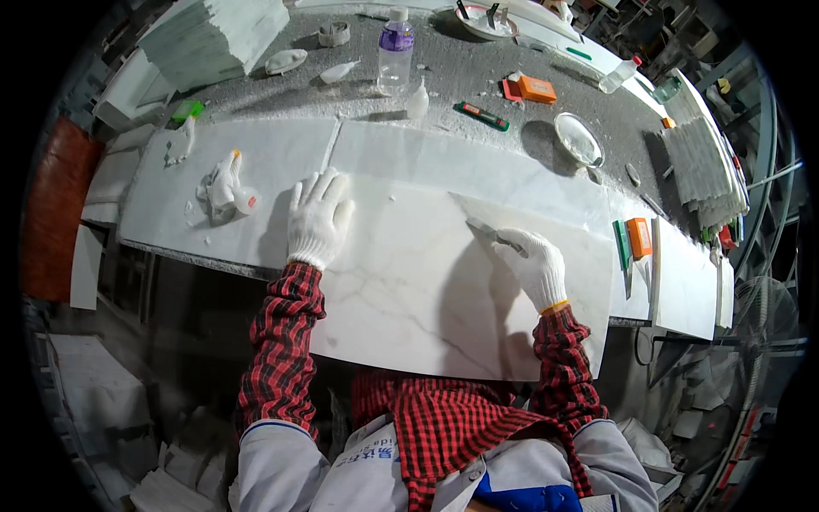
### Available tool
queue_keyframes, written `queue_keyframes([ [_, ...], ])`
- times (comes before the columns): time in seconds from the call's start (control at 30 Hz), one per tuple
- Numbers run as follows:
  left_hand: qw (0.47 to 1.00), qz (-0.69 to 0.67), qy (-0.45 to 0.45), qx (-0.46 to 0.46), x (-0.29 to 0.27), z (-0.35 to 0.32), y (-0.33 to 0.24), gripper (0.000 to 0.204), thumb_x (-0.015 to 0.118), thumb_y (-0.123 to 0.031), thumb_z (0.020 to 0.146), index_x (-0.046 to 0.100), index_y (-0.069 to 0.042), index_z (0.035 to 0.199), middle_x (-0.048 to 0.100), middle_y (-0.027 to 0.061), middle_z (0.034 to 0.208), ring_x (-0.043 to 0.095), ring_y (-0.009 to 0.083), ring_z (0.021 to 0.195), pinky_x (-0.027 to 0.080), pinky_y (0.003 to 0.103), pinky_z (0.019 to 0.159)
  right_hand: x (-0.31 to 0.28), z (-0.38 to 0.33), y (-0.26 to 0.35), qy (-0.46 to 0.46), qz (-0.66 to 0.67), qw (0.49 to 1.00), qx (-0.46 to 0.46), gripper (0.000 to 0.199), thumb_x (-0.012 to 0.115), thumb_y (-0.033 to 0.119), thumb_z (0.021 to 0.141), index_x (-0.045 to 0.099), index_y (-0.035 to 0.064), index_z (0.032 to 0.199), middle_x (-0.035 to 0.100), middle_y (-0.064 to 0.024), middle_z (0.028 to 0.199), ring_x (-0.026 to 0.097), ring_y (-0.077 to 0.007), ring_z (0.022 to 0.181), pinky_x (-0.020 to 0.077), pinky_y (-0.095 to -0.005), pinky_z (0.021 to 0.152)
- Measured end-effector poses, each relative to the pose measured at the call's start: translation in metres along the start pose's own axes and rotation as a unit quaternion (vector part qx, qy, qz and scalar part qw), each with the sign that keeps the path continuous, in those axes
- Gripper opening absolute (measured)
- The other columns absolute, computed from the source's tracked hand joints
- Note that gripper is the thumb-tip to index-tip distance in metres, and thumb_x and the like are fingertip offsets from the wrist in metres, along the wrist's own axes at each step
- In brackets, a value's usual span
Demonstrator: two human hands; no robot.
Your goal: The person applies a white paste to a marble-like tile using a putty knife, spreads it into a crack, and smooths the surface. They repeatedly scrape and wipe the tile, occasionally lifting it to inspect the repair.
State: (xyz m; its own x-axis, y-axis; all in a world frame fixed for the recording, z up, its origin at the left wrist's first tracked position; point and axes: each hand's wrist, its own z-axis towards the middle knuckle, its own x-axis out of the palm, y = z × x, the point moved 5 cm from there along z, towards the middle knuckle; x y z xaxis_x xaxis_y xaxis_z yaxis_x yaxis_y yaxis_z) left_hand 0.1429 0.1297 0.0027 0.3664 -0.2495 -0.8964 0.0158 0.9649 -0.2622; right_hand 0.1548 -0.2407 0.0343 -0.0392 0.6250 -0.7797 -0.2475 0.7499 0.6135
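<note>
— Head view, looking down: what lies under the hands?

— A large rectangular white marble slab with thin grey veins (409, 290), smooth and matte, its near edge hanging out over the front of the dusty grey stone workbench (478, 77). Everything else I place from that slab.

— The left hand?

— The left hand (317, 220), in a white knitted cotton glove, lies flat on the slab's far left corner, fingers spread wide, holding nothing. A red-and-black checked sleeve runs back from it.

— And the right?

— The right hand (536, 263), gloved the same, is closed around a small grey flat-bladed metal scraper (490, 234), whose blade tip touches the slab's surface toward its right side.

— What sits around the slab?

— Beyond its far edge lie more flat white marble tiles (256, 154), one bearing a crumpled white cloth or glove (223, 183). Farther past those stands a clear plastic bottle with a purple label (395, 51), and to its right an orange rectangular box (536, 88) and a green flat tool (482, 116). A round clear glass dish (577, 138) rests beyond the slab's far right corner. Just right of the slab lie an orange block (639, 237) and a green-handled tool (622, 243).
</note>
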Motion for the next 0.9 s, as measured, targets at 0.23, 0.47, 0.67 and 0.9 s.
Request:
queue_keyframes([
  [0.23,1.0,0.018,-0.002,0.017,-0.007,0.001,-0.007,0.043,0.06,-0.029,0.095,0.061,-0.012,0.135,0.056,0.0103,0.146,0.048,0.0343,0.137,0.03,0.052,0.118,0.006,0.012,0.022,0.058,-0.076,0.994,-0.043,0.03,0.068,0.03,0.091,0.072,0.0201,0.118,0.071,-0.0105,0.093,0.067,-0.0314,0.088,0.0525,-0.0415,0.074],
  [0.47,1.0,0.012,-0.011,0.017,-0.006,0.002,-0.006,0.043,0.059,-0.03,0.096,0.062,-0.011,0.135,0.057,0.0108,0.145,0.048,0.0349,0.137,0.031,0.052,0.118,0.045,0.056,0.087,0.087,-0.079,0.976,-0.183,0.029,0.063,0.029,0.094,0.071,0.023,0.122,0.069,-0.0121,0.091,0.068,-0.0342,0.084,0.0528,-0.0446,0.07],
  [0.67,1.0,0.018,-0.013,0.015,-0.005,0.002,-0.004,0.043,0.059,-0.031,0.096,0.062,-0.013,0.135,0.057,0.0097,0.145,0.047,0.034,0.137,0.031,0.052,0.118,0.073,0.084,0.11,0.152,-0.165,0.955,-0.191,0.018,0.058,0.026,0.094,0.072,0.0213,0.105,0.068,-0.0146,0.08,0.069,-0.0382,0.076,0.0534,-0.0489,0.061],
  [0.9,1.0,0.007,0.001,0.007,-0.008,0.002,-0.006,0.044,0.06,-0.03,0.096,0.062,-0.012,0.136,0.057,0.0109,0.146,0.047,0.0356,0.138,0.03,0.051,0.119,0.071,0.076,0.091,0.188,-0.209,0.943,-0.177,0.026,0.06,0.031,0.095,0.073,0.0262,0.118,0.067,-0.0114,0.088,0.067,-0.033,0.083,0.0513,-0.0466,0.068],
])
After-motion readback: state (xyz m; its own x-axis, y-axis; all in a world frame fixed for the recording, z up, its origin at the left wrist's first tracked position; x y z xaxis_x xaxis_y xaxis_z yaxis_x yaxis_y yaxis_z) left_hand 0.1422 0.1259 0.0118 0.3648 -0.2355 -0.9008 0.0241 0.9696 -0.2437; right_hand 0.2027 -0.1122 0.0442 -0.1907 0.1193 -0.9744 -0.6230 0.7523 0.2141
